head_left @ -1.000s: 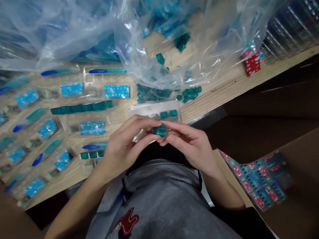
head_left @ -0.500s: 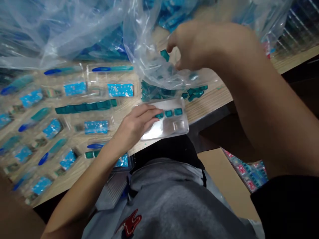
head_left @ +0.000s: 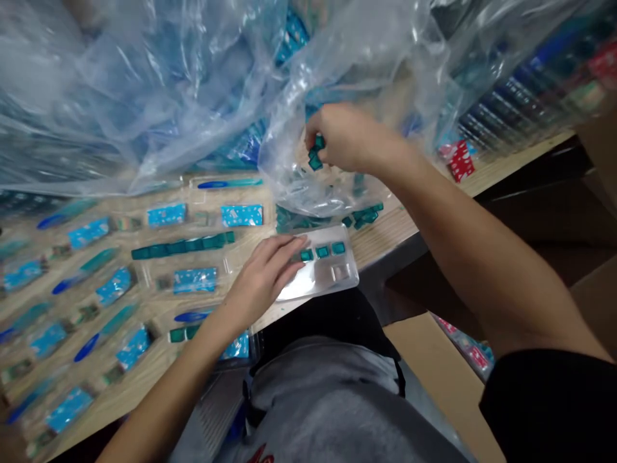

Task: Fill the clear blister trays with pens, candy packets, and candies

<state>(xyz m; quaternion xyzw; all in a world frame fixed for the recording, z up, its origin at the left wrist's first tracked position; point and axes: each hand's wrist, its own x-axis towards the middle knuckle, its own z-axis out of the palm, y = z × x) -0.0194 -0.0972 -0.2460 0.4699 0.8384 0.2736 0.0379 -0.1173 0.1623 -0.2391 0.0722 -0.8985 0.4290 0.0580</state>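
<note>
Small translucent teal plastic pieces (head_left: 315, 154) are sitting between the thumb and fingers of the right hand (head_left: 344, 138), which is grasping them above the table, by the opening of a large clear plastic bag (head_left: 294, 186). Below the bag, a shallow clear plastic tray (head_left: 315, 283) is lying near the edge of the pale wooden table (head_left: 385, 238), with three teal squares (head_left: 322, 251) showing in a row in its upper part. The left hand (head_left: 265, 276) is reaching over the tray's left side, its fingers bending beside the leftmost square; whether they are pinching anything cannot be told. Just beyond the tray, a loose teal pile (head_left: 366, 215) is lying partly next to the bag. To the left, a long teal strip (head_left: 183, 245) is resting among clear packages holding blue patterned packets (head_left: 242, 215) and blue-and-teal oblong items (head_left: 230, 184). A red white-spotted packet (head_left: 461, 161) is lying farther right, near the table edge.
</note>
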